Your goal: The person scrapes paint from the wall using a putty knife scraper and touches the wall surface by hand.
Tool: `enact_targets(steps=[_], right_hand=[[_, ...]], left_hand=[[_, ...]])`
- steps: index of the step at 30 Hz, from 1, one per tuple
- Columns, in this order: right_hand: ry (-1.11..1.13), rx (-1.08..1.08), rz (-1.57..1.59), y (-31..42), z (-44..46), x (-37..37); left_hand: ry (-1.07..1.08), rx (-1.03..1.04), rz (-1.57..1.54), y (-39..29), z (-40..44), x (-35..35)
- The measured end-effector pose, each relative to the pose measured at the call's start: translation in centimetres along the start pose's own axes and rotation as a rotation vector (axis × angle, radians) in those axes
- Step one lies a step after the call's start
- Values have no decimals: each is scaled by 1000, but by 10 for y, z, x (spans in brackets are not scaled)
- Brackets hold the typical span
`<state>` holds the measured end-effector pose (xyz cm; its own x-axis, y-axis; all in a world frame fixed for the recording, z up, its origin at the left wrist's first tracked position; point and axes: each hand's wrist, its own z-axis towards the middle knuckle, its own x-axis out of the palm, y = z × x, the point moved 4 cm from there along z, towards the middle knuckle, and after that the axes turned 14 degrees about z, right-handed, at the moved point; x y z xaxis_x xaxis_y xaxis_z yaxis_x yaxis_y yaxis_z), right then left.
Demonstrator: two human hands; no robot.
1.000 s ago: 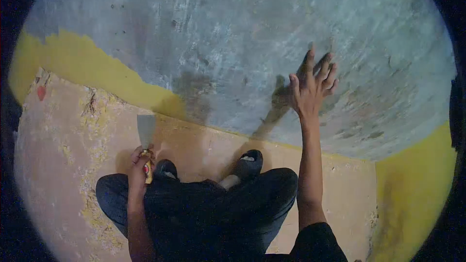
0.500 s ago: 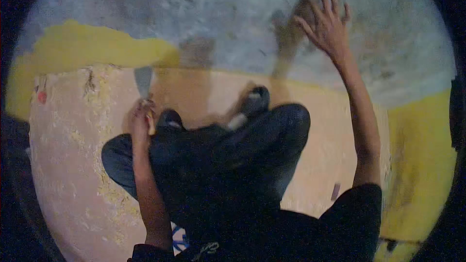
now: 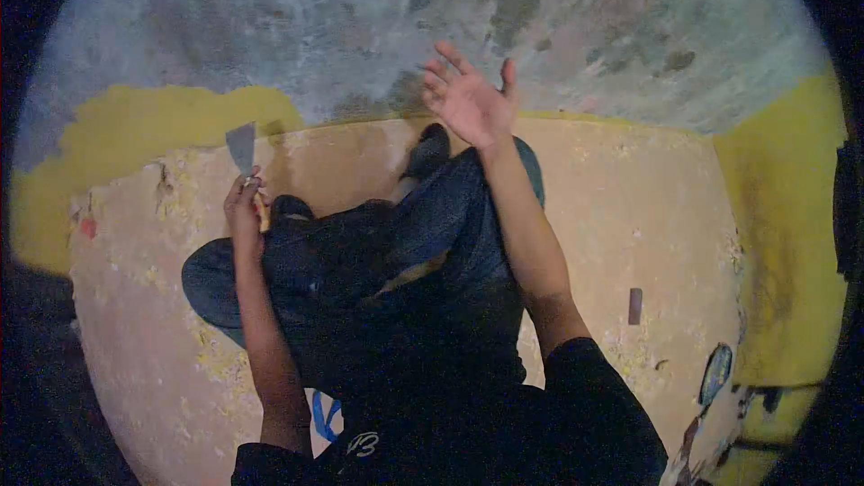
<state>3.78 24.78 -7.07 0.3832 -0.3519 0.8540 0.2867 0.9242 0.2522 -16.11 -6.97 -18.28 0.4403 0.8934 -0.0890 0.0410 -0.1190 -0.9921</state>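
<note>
Scraper in the left hand, right palm open

The left hand point(image 3: 243, 211) has its fingers wrapped around the yellowish handle of a flat scraper with a grey, flared blade point(image 3: 240, 148). The blade points towards the yellow-painted band point(image 3: 180, 117) low on the mottled grey wall point(image 3: 297, 27); whether it touches is unclear. The right hand point(image 3: 477, 110) is empty, palm up, its fingers loosely spread and the thumb apart. A small dark brown block point(image 3: 635, 306) lies on the worn, pale floor point(image 3: 594, 216).

This looks like a pause between strokes — any scraping would call for a firm grip and a flat, steady blade.
</note>
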Motion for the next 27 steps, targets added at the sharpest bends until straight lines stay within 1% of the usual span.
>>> enact_targets(steps=[2,3,4,5,6,8,9,10,11,12,13,15,16,18,19,20,21,23,25,26,27], right_hand=[[-34,-133,33,12,0,5],[-21,-110,46,18,1,9],[84,-130,78,29,2,18],[187,-151,110,37,4,25],[198,-129,117,36,11,29],[115,-161,-41,26,17,41],[114,-140,-30,18,20,49],[93,-80,-227,7,24,60],[78,-20,-423,-3,30,73],[91,0,-416,-11,34,88],[98,42,-618,-18,37,103],[124,97,-996,-27,46,134],[137,110,-994,-34,48,153],[40,144,-1531,-45,49,183],[-30,165,-1557,-56,46,192],[-9,193,-1666,-70,42,199],[9,221,-1773,-84,37,204],[80,253,-1923,-118,29,208],[116,264,-2090,-145,23,203],[137,254,-2094,-156,20,200],[119,299,-2091,-168,16,193]], left_hand=[[-39,50,1,-15,-14,-4],[-15,70,-17,-29,-25,-2],[13,93,-40,-44,-36,4],[-10,100,-46,-57,-44,10],[-33,105,-45,-71,-51,15],[-80,102,-46,-95,-71,23],[-40,122,-159,-109,-79,32],[-3,149,-273,-119,-88,38],[-29,150,-278,-127,-95,39],[3,197,-275,-133,-101,40],[35,243,-269,-138,-106,42],[14,241,-305,-140,-111,40],[20,236,-339,-142,-113,40],[-2,227,-391,-146,-117,36],[33,212,-448,-144,-117,35],[70,202,-505,-143,-116,34],[56,215,-515,-141,-116,30],[129,166,-477,-137,-116,26],[86,191,-433,-146,-118,25],[45,207,-386,-151,-118,24],[31,220,-388,-154,-119,22]])
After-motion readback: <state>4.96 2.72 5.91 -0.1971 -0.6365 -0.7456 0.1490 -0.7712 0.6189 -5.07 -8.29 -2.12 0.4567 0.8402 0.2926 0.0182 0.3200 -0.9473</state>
